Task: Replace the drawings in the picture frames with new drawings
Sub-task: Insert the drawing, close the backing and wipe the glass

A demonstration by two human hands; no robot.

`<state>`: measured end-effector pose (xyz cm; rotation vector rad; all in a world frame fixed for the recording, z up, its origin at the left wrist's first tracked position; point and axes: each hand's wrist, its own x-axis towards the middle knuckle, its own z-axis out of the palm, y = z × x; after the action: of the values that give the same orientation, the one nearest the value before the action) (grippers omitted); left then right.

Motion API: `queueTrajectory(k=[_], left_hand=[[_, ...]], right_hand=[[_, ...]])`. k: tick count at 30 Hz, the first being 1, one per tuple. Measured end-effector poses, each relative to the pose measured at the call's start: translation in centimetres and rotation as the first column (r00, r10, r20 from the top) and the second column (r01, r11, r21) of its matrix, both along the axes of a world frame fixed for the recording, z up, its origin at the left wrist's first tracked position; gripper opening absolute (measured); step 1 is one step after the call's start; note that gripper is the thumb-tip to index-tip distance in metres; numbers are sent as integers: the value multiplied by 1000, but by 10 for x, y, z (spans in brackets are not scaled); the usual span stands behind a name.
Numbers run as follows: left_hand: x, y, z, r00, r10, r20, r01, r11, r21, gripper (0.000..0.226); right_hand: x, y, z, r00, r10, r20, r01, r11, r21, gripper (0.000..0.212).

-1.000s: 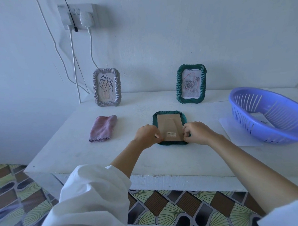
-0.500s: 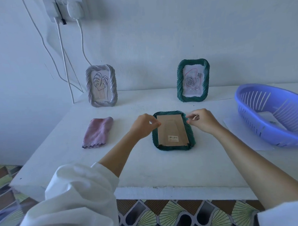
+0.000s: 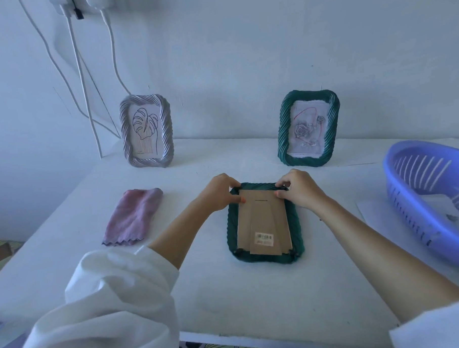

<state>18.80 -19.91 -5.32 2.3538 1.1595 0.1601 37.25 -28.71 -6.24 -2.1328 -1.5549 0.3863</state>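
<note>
A dark green picture frame (image 3: 295, 223) lies face down in the middle of the white table, its brown cardboard back (image 3: 263, 222) with a barcode sticker facing up. My left hand (image 3: 220, 192) pinches the frame's far left corner and my right hand (image 3: 298, 188) pinches the far right corner, thumbs on the cardboard's top edge. Against the wall stand a silver frame (image 3: 146, 131) holding a leaf drawing and a second green frame (image 3: 308, 128) holding a rose drawing.
A folded pink cloth (image 3: 134, 216) lies left of the flat frame. A purple plastic basket (image 3: 432, 199) sits at the right on a white sheet of paper (image 3: 377, 217). White cables (image 3: 80, 75) hang down the wall at the back left.
Both hands have moved from the near corners of the flat frame up along its sides to its far corners. The camera has come closer and tilted down.
</note>
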Motion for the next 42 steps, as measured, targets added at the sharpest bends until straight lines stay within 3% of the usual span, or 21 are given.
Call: queueTrajectory(k=[42], left_hand=[[4,23,-10,995,-71,75,77,994,-80,48]], right_hand=[[-4,-1,-3,1000,-8,4,8,998,57,19]])
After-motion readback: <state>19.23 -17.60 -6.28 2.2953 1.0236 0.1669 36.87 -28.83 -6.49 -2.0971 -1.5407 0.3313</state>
